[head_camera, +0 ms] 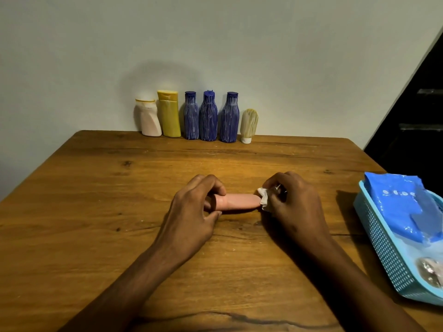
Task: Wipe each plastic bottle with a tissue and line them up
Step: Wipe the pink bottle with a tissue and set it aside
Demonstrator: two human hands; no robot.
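- Pink bottle (236,201) is held lying sideways just above the worktop (96,212), between both hands.
- Cap end is gripped by curled left hand (191,212).
- White tissue (265,198) is pinched by right hand (292,204) against the other end.
- Six bottles (208,116) are lined up beyond the hands, at the wall.
- Blue basket (383,248) is seen right of right hand.

Two bare forearms — no sleeves, hands (191,207) unadorned

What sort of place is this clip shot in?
Probably a room in a home: a plain wooden table against a painted wall, toiletry-style plastic bottles lined along it, and a blue plastic basket at the right.
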